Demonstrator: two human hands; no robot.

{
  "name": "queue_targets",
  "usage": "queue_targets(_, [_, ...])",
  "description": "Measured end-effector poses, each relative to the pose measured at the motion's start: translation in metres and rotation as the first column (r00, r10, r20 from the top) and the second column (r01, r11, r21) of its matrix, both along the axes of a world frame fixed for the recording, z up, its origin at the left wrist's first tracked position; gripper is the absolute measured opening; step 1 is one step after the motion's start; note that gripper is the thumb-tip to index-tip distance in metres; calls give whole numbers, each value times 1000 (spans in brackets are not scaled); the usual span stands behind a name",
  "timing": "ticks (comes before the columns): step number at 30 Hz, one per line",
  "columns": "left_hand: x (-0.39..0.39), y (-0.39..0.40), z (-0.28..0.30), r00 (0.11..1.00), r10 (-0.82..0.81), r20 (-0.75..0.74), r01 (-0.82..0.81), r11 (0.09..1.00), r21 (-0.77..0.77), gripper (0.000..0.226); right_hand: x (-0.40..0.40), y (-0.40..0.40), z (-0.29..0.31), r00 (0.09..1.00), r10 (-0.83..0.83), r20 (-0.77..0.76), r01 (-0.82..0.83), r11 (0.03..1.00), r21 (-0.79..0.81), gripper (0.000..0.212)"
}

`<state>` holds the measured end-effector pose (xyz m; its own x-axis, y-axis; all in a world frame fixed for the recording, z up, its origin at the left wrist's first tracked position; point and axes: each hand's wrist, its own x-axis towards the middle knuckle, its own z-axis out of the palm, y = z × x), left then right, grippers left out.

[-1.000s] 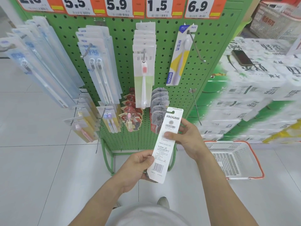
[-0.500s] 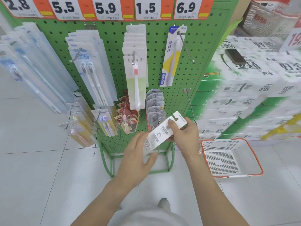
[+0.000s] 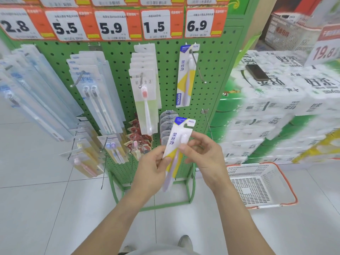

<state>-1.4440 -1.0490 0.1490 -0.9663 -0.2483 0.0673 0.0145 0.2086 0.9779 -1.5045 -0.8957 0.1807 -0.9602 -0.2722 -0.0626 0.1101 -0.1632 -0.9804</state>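
Toothbrush pack (image 3: 173,139) was flipped front-up.
Fingers of left hand (image 3: 150,172) and right hand (image 3: 204,155) were clamped on it for reading.

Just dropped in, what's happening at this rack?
A person at a green pegboard rack holds a packaged toothbrush in both hands, front side up. The left hand pinches its lower edge, the right hand grips near the brush head. A matching pack hangs under the 6.9 tag. A shopping basket sits on the floor to the right.
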Motion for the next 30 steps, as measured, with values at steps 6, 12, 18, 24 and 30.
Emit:
queue_targets(6, [-6,7,15,978,-203,47,188,956,223,25,-3,4,0,995,20,-102,-23,999,-29,30])
queue_targets(12, [-15,14,28,968,-245,60,238,965,114,16,-13,10,28,984,-24,-176,8,996,-88,36])
queue_targets(18, [-34,14,50,979,-202,20,201,979,37,8,-27,6,52,967,-78,-242,53,993,-107,33])
queue_targets(24, [-42,14,63,982,-189,-12,189,981,42,18,-33,5,63,959,-89,-268,60,992,-113,29])
queue_targets(30, [-36,17,66,982,-187,-24,188,981,58,25,-30,7,68,947,-87,-310,57,993,-105,28])
